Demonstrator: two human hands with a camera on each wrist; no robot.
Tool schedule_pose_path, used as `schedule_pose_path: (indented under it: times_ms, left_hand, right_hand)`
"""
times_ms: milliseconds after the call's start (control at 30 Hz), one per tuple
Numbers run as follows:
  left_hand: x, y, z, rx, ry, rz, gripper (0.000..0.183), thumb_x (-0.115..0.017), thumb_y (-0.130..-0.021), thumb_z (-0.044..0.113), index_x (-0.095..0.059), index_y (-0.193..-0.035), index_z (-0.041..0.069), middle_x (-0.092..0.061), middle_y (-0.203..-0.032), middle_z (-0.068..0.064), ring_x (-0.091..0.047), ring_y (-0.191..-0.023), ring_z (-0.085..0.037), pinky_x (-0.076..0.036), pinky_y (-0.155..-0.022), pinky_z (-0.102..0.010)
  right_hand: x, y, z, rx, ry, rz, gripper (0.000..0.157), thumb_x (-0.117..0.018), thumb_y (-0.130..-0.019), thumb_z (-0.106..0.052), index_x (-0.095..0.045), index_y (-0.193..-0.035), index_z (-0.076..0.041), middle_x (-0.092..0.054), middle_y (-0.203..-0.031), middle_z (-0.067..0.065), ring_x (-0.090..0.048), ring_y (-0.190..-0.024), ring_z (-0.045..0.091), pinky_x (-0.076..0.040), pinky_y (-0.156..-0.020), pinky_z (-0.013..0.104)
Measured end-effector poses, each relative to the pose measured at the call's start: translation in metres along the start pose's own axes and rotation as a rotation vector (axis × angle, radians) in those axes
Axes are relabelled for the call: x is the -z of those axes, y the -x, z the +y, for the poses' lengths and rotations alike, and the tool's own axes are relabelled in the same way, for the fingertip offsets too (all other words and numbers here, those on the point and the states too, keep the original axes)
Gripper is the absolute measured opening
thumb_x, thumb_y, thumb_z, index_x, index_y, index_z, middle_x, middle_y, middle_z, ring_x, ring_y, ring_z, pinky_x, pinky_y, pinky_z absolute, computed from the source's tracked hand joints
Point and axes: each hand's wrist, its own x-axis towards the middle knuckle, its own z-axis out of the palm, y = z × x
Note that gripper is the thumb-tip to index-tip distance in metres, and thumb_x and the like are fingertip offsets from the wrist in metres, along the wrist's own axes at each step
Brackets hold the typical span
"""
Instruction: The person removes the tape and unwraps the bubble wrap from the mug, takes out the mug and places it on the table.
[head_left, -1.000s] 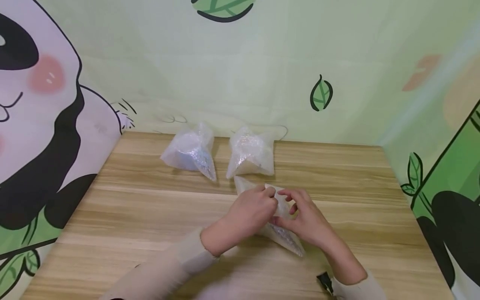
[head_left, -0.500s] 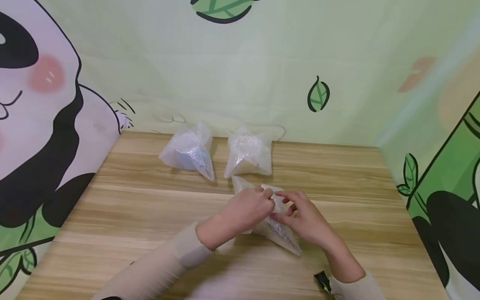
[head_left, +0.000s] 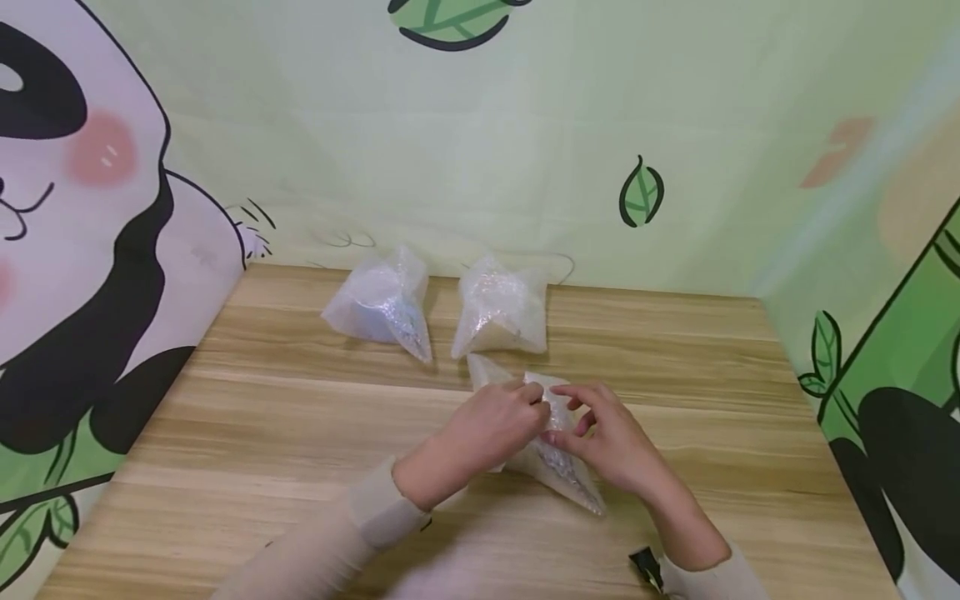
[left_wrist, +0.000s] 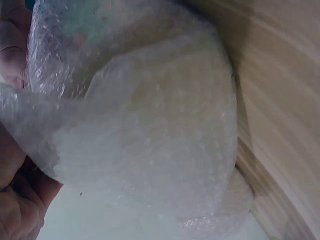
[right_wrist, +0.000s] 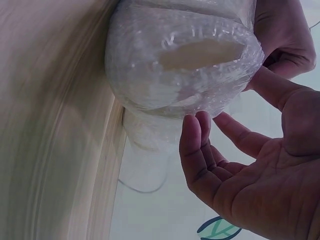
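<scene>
A translucent bubble-wrap bag (head_left: pixel 561 477) stands on the wooden table under both hands, its pale contents blurred by the wrap. My left hand (head_left: pixel 480 425) pinches its upper edge with curled fingers; the left wrist view shows the film of the bag (left_wrist: pixel 150 130) running between thumb and fingers. From the other side, my right hand (head_left: pixel 622 446) holds the top between thumb and forefinger, the tips close to the left hand. In the right wrist view the remaining fingers (right_wrist: pixel 192 145) curve beneath the bag (right_wrist: pixel 175 85). The left fingertips are mostly hidden.
Two more bubble-wrap bags stand at the back edge of the wooden table (head_left: pixel 300 433): one with bluish contents (head_left: pixel 378 308), one pale (head_left: pixel 501 312). A small black object (head_left: pixel 647 567) lies beside the right cuff. A printed panda backdrop (head_left: pixel 487 150) rises behind.
The hands and the bag stay nearly in place, with only small shifts of the fingers at its top. The camera view sways slightly.
</scene>
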Motion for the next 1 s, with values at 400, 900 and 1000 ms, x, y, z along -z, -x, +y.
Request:
schedule_pose_path:
  times_ms: [400, 900, 1000]
  left_hand:
    - [-0.006, 0.007, 0.002, 0.224, 0.358, 0.159, 0.006, -0.076, -0.091, 0.012, -0.074, -0.086, 0.014, -0.067, -0.080, 0.004, -0.063, -0.068, -0.007, -0.055, -0.061, -0.021]
    - [-0.010, 0.015, -0.001, 0.500, 0.856, 0.292, 0.005, -0.078, -0.092, 0.007, -0.080, -0.095, 0.009, -0.076, -0.093, -0.002, -0.074, -0.083, -0.012, -0.058, -0.076, -0.012]
    - [-0.008, 0.019, -0.001, 0.552, 0.947, 0.312, 0.006, -0.076, -0.093, 0.005, -0.080, -0.097, 0.008, -0.076, -0.097, -0.003, -0.076, -0.087, -0.013, -0.058, -0.079, -0.012]
  right_hand:
    - [-0.002, -0.003, 0.003, 0.077, -0.059, 0.049, 0.049, -0.086, -0.084, -0.015, -0.062, -0.127, -0.015, -0.056, -0.118, 0.013, -0.056, -0.090, 0.021, -0.053, -0.071, 0.025]
    - [-0.006, -0.002, 0.006, 0.155, -0.068, 0.053, 0.037, -0.083, -0.087, -0.013, -0.073, -0.123, -0.016, -0.054, -0.107, 0.009, -0.054, -0.084, 0.023, -0.050, -0.068, 0.023]
    - [-0.012, -0.003, 0.004, 0.175, -0.050, 0.068, 0.033, -0.081, -0.090, -0.019, -0.075, -0.123, -0.018, -0.052, -0.104, 0.008, -0.052, -0.081, 0.021, -0.046, -0.066, 0.023]
